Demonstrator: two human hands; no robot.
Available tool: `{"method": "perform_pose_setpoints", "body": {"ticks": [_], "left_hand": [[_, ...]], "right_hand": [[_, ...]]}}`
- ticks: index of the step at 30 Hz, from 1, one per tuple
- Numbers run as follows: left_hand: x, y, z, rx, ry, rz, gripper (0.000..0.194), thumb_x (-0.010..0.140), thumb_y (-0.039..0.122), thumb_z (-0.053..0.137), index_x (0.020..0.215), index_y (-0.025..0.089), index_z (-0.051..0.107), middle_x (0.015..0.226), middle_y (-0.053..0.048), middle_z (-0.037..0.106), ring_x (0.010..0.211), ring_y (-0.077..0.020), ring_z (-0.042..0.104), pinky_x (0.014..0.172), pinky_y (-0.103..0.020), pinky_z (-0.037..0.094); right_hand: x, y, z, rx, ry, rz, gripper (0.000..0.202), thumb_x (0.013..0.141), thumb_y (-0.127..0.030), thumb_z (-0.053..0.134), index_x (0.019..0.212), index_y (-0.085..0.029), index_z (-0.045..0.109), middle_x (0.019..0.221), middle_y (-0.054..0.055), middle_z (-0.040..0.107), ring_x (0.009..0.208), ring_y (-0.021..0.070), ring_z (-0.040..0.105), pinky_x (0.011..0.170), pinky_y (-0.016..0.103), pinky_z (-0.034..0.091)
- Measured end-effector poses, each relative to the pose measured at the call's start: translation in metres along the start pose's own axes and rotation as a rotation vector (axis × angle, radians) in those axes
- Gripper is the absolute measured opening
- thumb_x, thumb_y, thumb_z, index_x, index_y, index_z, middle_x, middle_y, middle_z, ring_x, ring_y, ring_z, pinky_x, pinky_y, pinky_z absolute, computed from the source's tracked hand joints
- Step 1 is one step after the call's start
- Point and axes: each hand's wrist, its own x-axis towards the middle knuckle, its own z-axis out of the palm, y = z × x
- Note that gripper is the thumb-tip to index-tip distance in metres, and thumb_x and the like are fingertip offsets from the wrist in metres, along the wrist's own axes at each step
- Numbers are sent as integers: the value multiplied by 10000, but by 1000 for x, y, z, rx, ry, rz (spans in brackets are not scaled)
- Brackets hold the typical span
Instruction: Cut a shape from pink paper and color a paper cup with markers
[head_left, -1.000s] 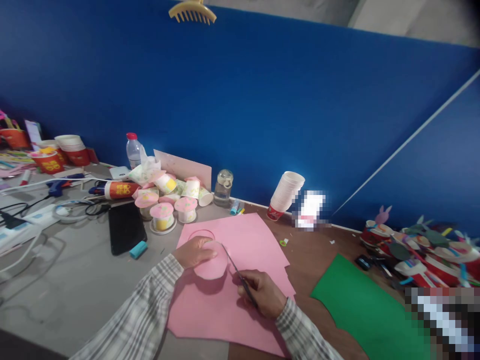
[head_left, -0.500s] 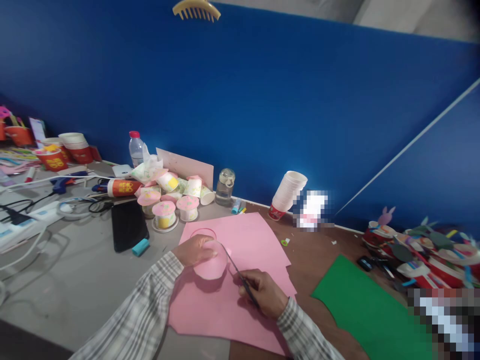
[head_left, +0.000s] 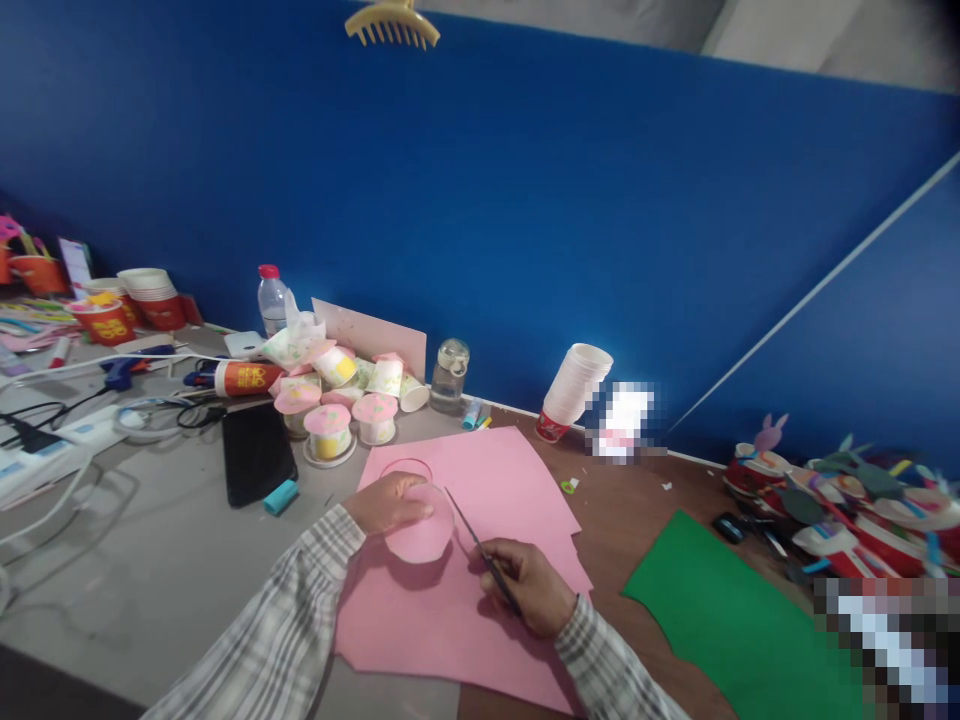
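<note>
The left hand (head_left: 391,503) comes in from the lower left of the frame, its plaid sleeve (head_left: 274,620) running diagonally up to the wrist. Its back faces the camera and its fingers point right, pinched closed on the upper left part of a round pink paper piece (head_left: 421,528), with the thumb lying across the paper's face. That piece sits just below the centre of the frame, above a large pink sheet (head_left: 480,640) and casting a shadow on it.

The right hand (head_left: 525,585) enters from the lower right, the forearm angled up and to the left. Its fingers are curled around the handles of dark scissors (head_left: 480,550), whose blades slant to the upper left and end near the right edge of the round piece. How far the handles are spread is hidden by the fingers. The two hands are apart, the left one higher in the frame.

The large pink sheet lies on the bench (head_left: 176,565), across its grey and brown parts. A green sheet (head_left: 739,620) lies at the lower right. Left of the left hand are a blue marker cap (head_left: 280,497) and a black phone (head_left: 259,455), just beside each other.
</note>
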Motion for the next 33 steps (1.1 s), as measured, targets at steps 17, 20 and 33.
{"method": "perform_pose_setpoints", "body": {"ticks": [17,20,33], "left_hand": [[12,-19,19,-442,147,-12,392,485,316,747,828,157,646,555,9,639,527,-162,557,519,-277,470],[12,-17,21,-496,178,-21,369,474,328,745,781,149,647,539,14,628,519,-148,549,492,-254,464],[10,-12,24,-702,126,-145,420,449,266,736,818,148,577,618,-31,659,541,-201,605,452,-372,541]], "right_hand": [[7,3,-10,316,43,-227,498,567,-524,716,884,-162,587,430,-22,620,358,124,520,380,204,401],[7,5,-11,317,42,-237,494,578,-523,708,895,-164,586,436,-24,618,362,124,520,378,203,396],[5,6,-9,177,193,-382,496,613,-447,667,1025,-199,546,520,-32,604,427,141,541,431,239,460]]}}
